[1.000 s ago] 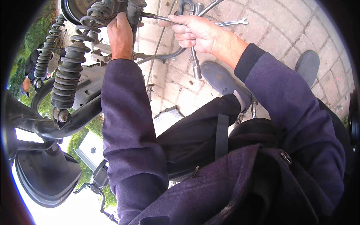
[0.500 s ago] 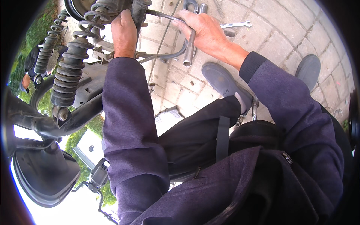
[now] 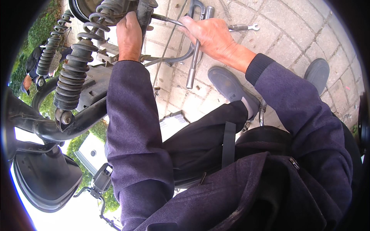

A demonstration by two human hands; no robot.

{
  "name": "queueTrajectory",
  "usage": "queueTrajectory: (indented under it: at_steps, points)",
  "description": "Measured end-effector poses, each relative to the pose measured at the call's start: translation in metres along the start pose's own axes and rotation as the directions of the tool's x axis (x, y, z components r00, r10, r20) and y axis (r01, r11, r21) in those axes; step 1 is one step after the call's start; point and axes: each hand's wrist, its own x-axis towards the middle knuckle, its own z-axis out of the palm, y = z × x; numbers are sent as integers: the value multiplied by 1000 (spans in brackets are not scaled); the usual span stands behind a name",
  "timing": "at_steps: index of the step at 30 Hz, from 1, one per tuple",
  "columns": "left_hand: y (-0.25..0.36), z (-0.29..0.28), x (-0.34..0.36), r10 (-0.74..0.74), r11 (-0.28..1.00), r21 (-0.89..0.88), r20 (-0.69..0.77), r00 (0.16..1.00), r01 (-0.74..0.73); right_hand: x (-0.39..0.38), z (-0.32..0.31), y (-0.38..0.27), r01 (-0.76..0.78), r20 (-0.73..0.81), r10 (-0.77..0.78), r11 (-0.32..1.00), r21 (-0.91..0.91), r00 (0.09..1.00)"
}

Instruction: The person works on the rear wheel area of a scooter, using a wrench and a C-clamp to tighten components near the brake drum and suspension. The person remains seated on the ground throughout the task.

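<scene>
My left hand (image 3: 129, 38) is closed round a black metal part (image 3: 146, 11) behind the coil-spring shock absorber (image 3: 71, 79). A slim metal rod (image 3: 165, 18) runs rightward from that part to my right hand (image 3: 206, 38), whose fingers are closed on it. A silver socket-wrench bar (image 3: 192, 73) crosses beneath the right hand's fingers, its lower end toward my foot; whether they grip it too I cannot tell. An open-ended spanner (image 3: 252, 27) shows just right of that hand, and a curved dark tube (image 3: 165, 59) passes below it.
A second spring shock (image 3: 52, 46) stands farther left, with a person (image 3: 27, 82) partly visible beyond. A black tubular frame (image 3: 54, 129) fills the left side, above a black plastic part (image 3: 46, 181). My grey shoes (image 3: 227, 86) rest on paving bricks (image 3: 289, 30).
My right hand has shifted slightly rightward and turned, and the silver bar's angle and position have changed beneath it. My left hand stays on the black part, moved only slightly in view.
</scene>
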Motion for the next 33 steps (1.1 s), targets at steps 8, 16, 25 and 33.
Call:
queueTrajectory:
  at_steps: [8,16,25,33]
  points:
    - [-2,-2,0,22,1000,-10,2,1000,-22,0,4,6,51,-47,-52,998,-22,998]
    - [0,-1,-2,15,1000,-9,13,1000,-15,4,2,7,98,-16,-101,986,-138,995]
    - [-1,0,0,62,998,35,-51,997,-60,5,7,7,81,-37,-87,987,-136,996]
    - [-9,-3,4,71,996,45,-16,997,-71,11,-1,-3,-676,693,342,-190,712,634]
